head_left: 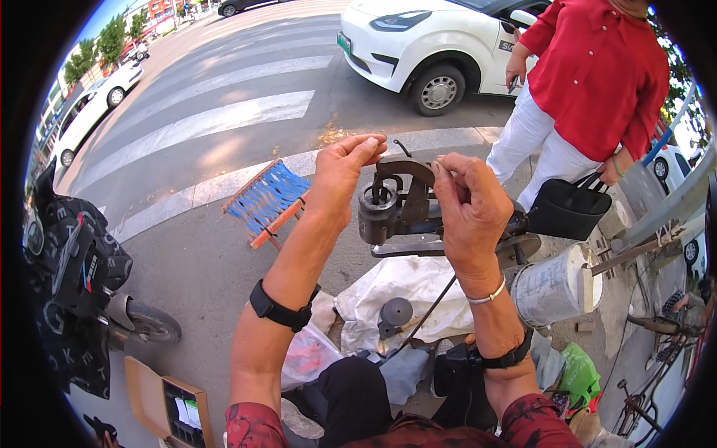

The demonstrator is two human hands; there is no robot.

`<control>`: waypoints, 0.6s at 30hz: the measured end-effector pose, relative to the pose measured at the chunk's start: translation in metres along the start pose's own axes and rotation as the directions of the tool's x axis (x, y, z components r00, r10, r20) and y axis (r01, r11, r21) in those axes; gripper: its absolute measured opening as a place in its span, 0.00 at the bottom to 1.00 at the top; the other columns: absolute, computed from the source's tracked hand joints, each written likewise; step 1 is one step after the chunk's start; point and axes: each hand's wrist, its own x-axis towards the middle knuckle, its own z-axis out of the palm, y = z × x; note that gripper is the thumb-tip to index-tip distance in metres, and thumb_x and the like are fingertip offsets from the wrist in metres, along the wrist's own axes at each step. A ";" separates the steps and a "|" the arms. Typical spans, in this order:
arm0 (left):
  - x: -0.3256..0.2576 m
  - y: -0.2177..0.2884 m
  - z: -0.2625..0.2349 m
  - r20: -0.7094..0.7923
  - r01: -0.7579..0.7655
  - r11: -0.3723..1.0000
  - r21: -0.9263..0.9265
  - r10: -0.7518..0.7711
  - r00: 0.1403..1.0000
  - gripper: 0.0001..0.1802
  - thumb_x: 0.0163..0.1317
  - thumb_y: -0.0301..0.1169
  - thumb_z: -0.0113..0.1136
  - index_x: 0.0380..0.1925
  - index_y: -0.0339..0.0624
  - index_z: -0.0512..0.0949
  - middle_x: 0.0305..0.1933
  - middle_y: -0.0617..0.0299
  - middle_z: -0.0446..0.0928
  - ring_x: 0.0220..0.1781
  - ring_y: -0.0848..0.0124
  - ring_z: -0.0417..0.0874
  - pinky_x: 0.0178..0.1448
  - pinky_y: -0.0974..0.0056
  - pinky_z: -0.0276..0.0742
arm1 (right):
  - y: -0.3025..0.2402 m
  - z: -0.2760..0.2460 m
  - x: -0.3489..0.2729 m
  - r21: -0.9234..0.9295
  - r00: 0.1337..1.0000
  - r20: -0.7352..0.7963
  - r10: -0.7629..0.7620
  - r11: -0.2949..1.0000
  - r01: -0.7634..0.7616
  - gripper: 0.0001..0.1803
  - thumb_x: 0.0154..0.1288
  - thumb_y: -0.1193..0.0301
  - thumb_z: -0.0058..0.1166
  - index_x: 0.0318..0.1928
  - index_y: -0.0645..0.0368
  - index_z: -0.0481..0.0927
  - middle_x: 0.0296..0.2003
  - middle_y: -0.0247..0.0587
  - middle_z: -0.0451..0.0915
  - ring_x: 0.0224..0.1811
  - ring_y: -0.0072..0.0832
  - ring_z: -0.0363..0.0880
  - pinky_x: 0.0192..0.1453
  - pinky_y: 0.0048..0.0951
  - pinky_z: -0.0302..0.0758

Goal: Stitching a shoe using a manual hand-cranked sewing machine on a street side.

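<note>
both my forearms rise toward twelve o'clock, left hand (340, 173) and right hand (467, 209) each pinching something thin above the black stitching machine (396, 207); i'd keep it taut.

A roadside repair stall was set up on an asphalt pavement beside a city street. A dark cast-iron hand-cranked stitching machine (407, 205) was mounted at the kerb, flanked by a small blue-webbed folding stool (265, 200) and a parked black scooter (89, 287). A white-striped zebra crossing (216, 112) and a white car (426, 41) were seen behind.
</note>
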 end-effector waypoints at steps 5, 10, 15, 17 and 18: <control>0.001 0.001 0.001 0.017 -0.005 1.000 -0.005 0.005 1.000 0.18 0.72 0.46 0.61 0.53 0.49 0.86 0.51 0.65 0.88 0.54 0.76 0.83 0.61 0.64 0.65 | 0.002 0.001 -0.002 -0.007 0.999 0.014 0.029 1.000 -0.028 0.10 0.59 0.81 0.67 0.38 0.55 0.81 0.27 0.35 0.78 0.28 0.32 0.75 0.33 0.32 0.71; 0.001 0.000 0.000 0.014 0.000 1.000 0.015 0.000 1.000 0.18 0.72 0.46 0.61 0.53 0.49 0.86 0.51 0.64 0.88 0.54 0.76 0.83 0.61 0.64 0.65 | 0.000 0.004 -0.001 0.040 1.000 -0.002 0.031 0.999 -0.031 0.09 0.59 0.80 0.67 0.38 0.55 0.81 0.27 0.35 0.77 0.28 0.31 0.75 0.33 0.32 0.71; 0.002 -0.002 -0.001 0.031 -0.014 1.000 0.000 0.014 0.999 0.19 0.72 0.46 0.61 0.53 0.49 0.86 0.51 0.64 0.88 0.54 0.76 0.82 0.60 0.64 0.64 | 0.001 0.005 0.000 -0.011 0.999 0.012 0.037 0.999 -0.036 0.10 0.59 0.80 0.67 0.38 0.55 0.81 0.27 0.35 0.78 0.27 0.31 0.75 0.33 0.32 0.71; 0.003 -0.003 -0.001 0.037 -0.013 1.000 0.004 0.013 0.999 0.19 0.72 0.47 0.61 0.53 0.49 0.86 0.52 0.65 0.88 0.54 0.76 0.82 0.60 0.64 0.64 | 0.002 0.005 0.000 -0.011 0.999 0.012 0.048 0.999 -0.048 0.10 0.59 0.81 0.67 0.38 0.56 0.81 0.27 0.35 0.78 0.27 0.31 0.75 0.33 0.32 0.71; 0.003 -0.003 0.000 0.039 -0.012 1.000 0.009 0.011 0.999 0.19 0.72 0.47 0.61 0.53 0.49 0.86 0.52 0.65 0.88 0.54 0.76 0.82 0.60 0.63 0.64 | 0.002 0.005 0.000 -0.013 0.998 0.012 0.055 0.998 -0.054 0.10 0.59 0.81 0.67 0.38 0.56 0.81 0.27 0.35 0.78 0.27 0.31 0.74 0.33 0.32 0.71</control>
